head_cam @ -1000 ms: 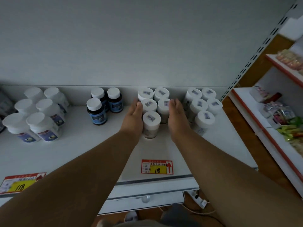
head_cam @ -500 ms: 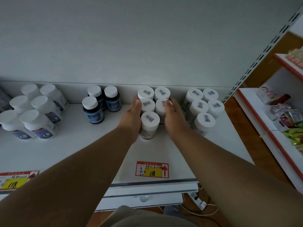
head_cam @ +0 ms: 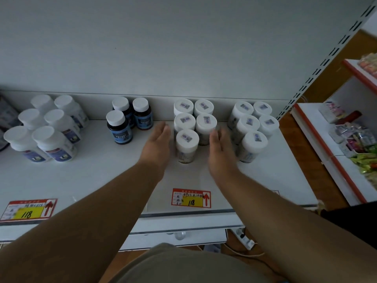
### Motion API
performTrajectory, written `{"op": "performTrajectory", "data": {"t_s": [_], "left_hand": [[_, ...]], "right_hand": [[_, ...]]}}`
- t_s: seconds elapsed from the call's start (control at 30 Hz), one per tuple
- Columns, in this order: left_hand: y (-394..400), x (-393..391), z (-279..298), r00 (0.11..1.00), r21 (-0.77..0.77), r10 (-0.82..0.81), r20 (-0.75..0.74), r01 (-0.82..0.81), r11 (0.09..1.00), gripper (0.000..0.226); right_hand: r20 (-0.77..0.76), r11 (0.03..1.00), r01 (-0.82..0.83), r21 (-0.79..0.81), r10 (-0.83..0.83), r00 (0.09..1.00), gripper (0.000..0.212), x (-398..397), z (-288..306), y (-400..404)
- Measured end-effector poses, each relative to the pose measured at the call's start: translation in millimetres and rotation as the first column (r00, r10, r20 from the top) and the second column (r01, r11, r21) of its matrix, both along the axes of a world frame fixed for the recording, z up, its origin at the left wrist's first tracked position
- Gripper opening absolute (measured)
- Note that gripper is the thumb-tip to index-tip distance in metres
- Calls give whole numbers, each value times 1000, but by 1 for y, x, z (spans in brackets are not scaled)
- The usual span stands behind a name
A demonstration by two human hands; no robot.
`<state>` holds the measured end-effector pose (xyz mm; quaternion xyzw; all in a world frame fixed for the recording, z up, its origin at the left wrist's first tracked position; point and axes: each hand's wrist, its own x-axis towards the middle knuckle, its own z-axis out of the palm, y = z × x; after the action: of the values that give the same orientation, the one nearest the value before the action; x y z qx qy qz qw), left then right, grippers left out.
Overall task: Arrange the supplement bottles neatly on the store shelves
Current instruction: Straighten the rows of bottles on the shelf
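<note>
Several white-capped supplement bottles [head_cam: 187,139] stand in a tight group on the white shelf [head_cam: 102,176], two rows deep with one in front. My left hand [head_cam: 158,142] is flat and upright just left of the group, a small gap away. My right hand [head_cam: 219,149] stands the same way on the right side, fingers straight, close to the front bottles but not gripping any. Both hands hold nothing.
A second group of white-capped bottles [head_cam: 254,127] stands to the right, three dark bottles [head_cam: 119,127] to the left, and larger white bottles [head_cam: 51,137] at far left. Price tags [head_cam: 191,200] mark the shelf's front edge. Another shelf unit with snacks [head_cam: 355,139] is at right.
Both hands have drawn back and apart from the sides of the middle bottle group, which they were pressing together earlier. The bottles stay in place.
</note>
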<state>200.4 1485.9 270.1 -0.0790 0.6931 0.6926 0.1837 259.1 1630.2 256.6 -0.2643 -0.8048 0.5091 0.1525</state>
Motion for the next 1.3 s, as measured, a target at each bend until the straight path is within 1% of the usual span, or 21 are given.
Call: {"op": "performTrajectory", "data": {"t_s": [0.07, 0.13, 0.17, 0.23, 0.43, 0.63, 0.7, 0.8, 0.83, 0.9, 0.97, 1.07, 1.2, 1.3], "left_hand": [[-11, 19, 0, 996, -134, -18, -91, 5, 991, 35], [-19, 35, 5, 979, -296, -126, -161, 74, 952, 37], [-21, 39, 8, 966, -348, -185, -181, 113, 931, 37], [-25, 46, 12, 945, -384, -254, -206, 161, 909, 37], [-30, 42, 11, 933, -385, -300, -199, 207, 899, 41], [-34, 39, 10, 921, -370, -341, -187, 256, 893, 44], [-35, 46, 12, 936, -381, -303, -180, 218, 898, 44], [-39, 64, 15, 957, -401, -192, -216, 92, 912, 38], [-39, 72, 16, 955, -399, -186, -231, 81, 913, 35], [-35, 88, 17, 942, -373, -227, -249, 123, 920, 31], [-23, 99, 19, 924, -358, -281, -259, 178, 916, 31], [3, 110, 18, 911, -373, -312, -270, 200, 906, 34], [50, 120, 12, 919, -341, -264, -293, 158, 927, 35], [95, 122, 5, 945, -312, -187, -267, 99, 945, 39]], "right_hand": [[-11, 998, -29, 47, 29, 1000, 37, 22, -2, -14], [9, 989, -112, 96, 112, 994, 39, 33, -2, -26], [19, 982, -143, 123, 142, 990, 39, 34, -1, -31], [16, 976, -156, 150, 155, 988, 38, 34, -1, -38], [-35, 983, -85, 166, 92, 995, 35, 26, -3, -45], [-12, 986, -81, 146, 84, 996, 38, 27, -1, -48], [-6, 985, -82, 154, 84, 996, 39, 30, 1, -45], [1, 981, -99, 168, 100, 995, 38, 39, 7, -38], [0, 980, -104, 171, 106, 994, 37, 44, 8, -34], [0, 978, -114, 176, 116, 993, 34, 53, 11, -25], [8, 976, -130, 175, 130, 991, 33, 63, 14, -16], [6, 974, -160, 163, 161, 987, 31, 80, 13, 2], [-25, 976, -159, 147, 164, 986, 23, 103, 9, 45], [3, 976, -162, 146, 164, 986, 18, 113, 10, 89]]}}
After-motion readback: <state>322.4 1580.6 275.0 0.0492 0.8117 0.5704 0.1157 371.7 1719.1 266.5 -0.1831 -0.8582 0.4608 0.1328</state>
